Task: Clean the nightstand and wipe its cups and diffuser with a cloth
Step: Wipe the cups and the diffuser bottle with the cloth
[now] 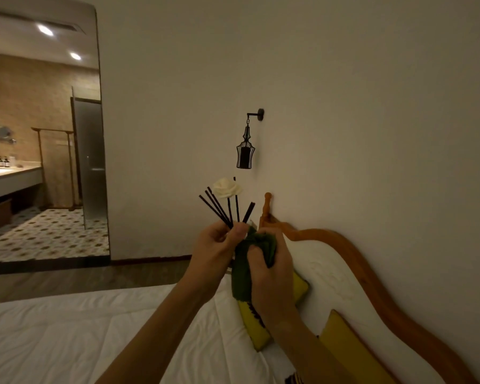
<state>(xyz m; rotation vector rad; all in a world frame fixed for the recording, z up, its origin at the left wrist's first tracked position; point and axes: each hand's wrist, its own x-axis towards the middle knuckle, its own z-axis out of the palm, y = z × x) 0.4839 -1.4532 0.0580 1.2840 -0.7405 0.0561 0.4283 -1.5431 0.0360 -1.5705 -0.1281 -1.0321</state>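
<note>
Our left hand pinches the diffuser sticks; our right hand clutches the green cloth, which hides the bottle. The nightstand is out of view.

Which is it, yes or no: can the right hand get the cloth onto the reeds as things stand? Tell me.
Probably yes. The right hand grips the green cloth just below the black reeds, which the left hand holds. Nothing stands between cloth and reeds; only the white flower crowds their tips.

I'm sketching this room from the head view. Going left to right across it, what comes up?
Bathroom counter → glass door → left hand holding the diffuser reeds → right hand with green cloth → wooden headboard.
</note>
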